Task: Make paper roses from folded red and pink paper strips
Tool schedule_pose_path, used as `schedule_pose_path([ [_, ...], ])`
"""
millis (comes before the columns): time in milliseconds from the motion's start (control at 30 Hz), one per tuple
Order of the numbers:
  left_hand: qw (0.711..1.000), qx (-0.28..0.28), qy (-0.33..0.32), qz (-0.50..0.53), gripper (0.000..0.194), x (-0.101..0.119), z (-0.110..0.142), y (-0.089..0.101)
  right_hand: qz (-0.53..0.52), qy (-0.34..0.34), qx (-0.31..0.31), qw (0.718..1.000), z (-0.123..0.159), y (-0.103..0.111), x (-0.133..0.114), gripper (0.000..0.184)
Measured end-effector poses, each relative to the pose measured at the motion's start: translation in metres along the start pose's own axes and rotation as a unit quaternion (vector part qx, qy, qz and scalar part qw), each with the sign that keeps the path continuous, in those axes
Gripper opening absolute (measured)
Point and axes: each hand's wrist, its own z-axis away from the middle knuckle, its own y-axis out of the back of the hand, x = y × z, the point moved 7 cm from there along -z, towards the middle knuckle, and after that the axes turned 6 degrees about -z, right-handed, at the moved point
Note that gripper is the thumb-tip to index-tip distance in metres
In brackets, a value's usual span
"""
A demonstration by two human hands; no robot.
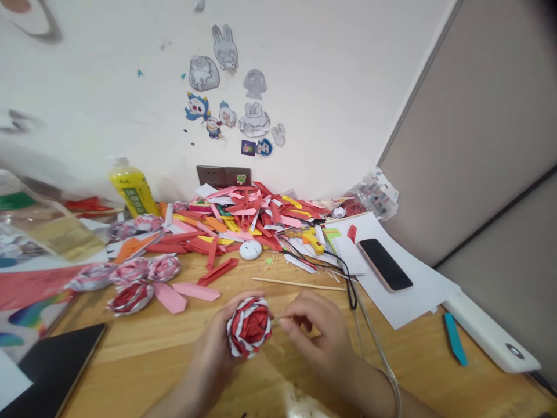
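Note:
My left hand (214, 343) is wrapped around a red and white paper rose (249, 328), its petals facing up toward me. Just right of the flower, my right hand (321, 332) is closed in a pinch, thumb against forefinger. Whatever those fingertips hold, if anything, is too small to make out. Left of my hands lies another red and white paper rose (130, 297), beside pink and white paper roses (131, 271). Two folded pink paper strips (195, 291) lie by them. A yellow glue gun (312, 241) rests beyond my right hand.
Folded paper strips (261, 212) are heaped against the wall. A thin wooden stick (300, 284) and a white earbud case (250, 249) lie before them. At right are a phone (385, 264) on white paper and a white power strip (487, 331). Bottles (133, 186) and a black tablet (56, 366) occupy the left.

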Motion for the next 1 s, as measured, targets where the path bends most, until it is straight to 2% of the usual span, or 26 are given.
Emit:
schedule_pose_path([
  [67, 0.999, -0.009, 0.022, 0.046, 0.020, -0.002, 0.002, -0.001, -0.015, -0.032, 0.010, 0.999, 0.000, -0.001, 0.005, 0.022],
  [133, 0.997, -0.027, 0.016, 0.064, 0.018, -0.002, 0.004, -0.002, -0.041, -0.074, -0.003, 0.996, 0.002, -0.008, 0.013, 0.020],
  [300, 0.998, -0.047, -0.045, 0.006, 0.026, -0.002, 0.005, -0.001, -0.094, -0.173, -0.034, 0.980, 0.008, -0.027, 0.028, 0.019],
  [433, 0.995, -0.059, -0.055, -0.061, 0.031, -0.004, 0.004, 0.001, -0.094, -0.219, -0.048, 0.970, 0.010, -0.032, 0.034, 0.023],
  [600, 0.990, -0.055, -0.060, -0.114, 0.035, -0.004, 0.004, 0.004, -0.103, -0.224, -0.065, 0.967, 0.010, -0.033, 0.034, 0.026],
  [833, 0.994, -0.057, -0.042, -0.079, 0.032, -0.009, 0.002, 0.004, -0.113, -0.235, -0.047, 0.964, 0.009, -0.031, 0.037, 0.029],
  [1000, 0.992, -0.070, -0.050, -0.089, 0.030, -0.009, 0.002, 0.003, -0.165, -0.246, -0.049, 0.954, 0.008, -0.033, 0.038, 0.031],
])
